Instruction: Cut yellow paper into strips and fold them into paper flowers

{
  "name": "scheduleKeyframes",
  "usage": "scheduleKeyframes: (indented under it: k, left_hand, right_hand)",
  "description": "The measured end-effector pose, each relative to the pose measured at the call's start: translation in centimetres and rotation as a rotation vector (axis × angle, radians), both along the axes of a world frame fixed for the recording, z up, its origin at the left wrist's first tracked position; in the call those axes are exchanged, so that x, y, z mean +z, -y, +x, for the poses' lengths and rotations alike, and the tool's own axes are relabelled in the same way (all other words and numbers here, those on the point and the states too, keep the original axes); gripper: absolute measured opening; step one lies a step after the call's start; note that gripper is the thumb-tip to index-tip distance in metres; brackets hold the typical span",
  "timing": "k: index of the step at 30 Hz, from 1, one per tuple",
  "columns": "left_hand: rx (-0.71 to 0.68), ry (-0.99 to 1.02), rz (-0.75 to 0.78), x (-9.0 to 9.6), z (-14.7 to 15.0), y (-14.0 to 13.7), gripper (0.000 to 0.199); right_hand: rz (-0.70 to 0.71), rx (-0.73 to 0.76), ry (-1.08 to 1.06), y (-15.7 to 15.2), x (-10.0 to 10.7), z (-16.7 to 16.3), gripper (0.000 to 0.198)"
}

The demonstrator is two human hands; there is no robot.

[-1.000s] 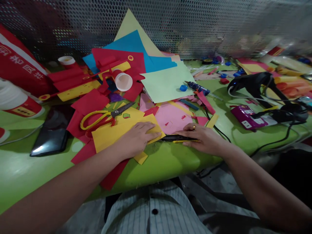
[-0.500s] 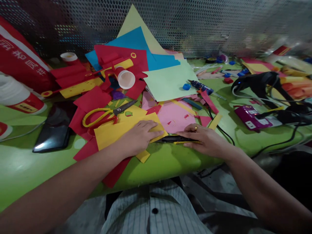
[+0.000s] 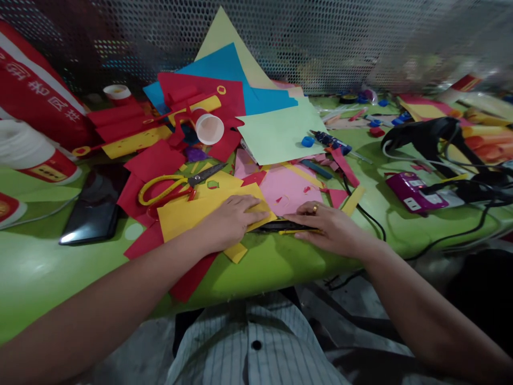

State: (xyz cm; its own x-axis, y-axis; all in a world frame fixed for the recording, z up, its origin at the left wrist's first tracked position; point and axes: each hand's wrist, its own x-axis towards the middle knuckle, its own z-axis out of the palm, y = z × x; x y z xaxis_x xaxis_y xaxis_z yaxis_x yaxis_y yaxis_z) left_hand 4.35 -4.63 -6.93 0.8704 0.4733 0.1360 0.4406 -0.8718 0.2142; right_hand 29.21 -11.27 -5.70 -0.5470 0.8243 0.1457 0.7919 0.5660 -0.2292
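My left hand (image 3: 234, 216) lies flat on a yellow paper sheet (image 3: 182, 214), fingers stretched toward its right corner. My right hand (image 3: 323, 224), with a ring on one finger, is closed around a long, thin black object (image 3: 270, 226) near the table's front edge. I cannot make out its exact kind. A narrow yellow strip (image 3: 294, 231) runs along it under the right fingers. Scissors with yellow and red handles (image 3: 164, 187) rest on paper beyond the left hand. Pink paper (image 3: 286, 187) with small red scraps lies just beyond both hands.
On the green table (image 3: 248, 278), a dark phone (image 3: 94, 206) and red-and-white cups (image 3: 36, 155) stand left. Red paper pieces (image 3: 154, 163) and a pale green sheet (image 3: 276, 131) lie behind. A purple power socket (image 3: 414, 192) with black cables is at right.
My right hand has slid slightly left along the black object, and the yellow strip has shifted left with it. My left hand stays flat on the yellow paper.
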Motion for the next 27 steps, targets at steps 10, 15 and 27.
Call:
scheduleKeyframes:
  k: [10, 15, 27]
  left_hand:
    - [-0.091, -0.086, -0.121, 3.9, -4.2, 0.3, 0.034]
    - [-0.070, -0.130, -0.075, 2.4, -6.4, 1.0, 0.038]
    - [-0.034, -0.166, -0.077, 1.2, -6.3, 1.4, 0.048]
  right_hand:
    - [0.015, 0.004, 0.038, -0.3, -0.1, -0.3, 0.035]
    - [0.052, 0.024, 0.047, -0.6, -0.2, -0.8, 0.035]
    - [0.065, 0.090, 0.013, -0.8, 0.0, -1.3, 0.030]
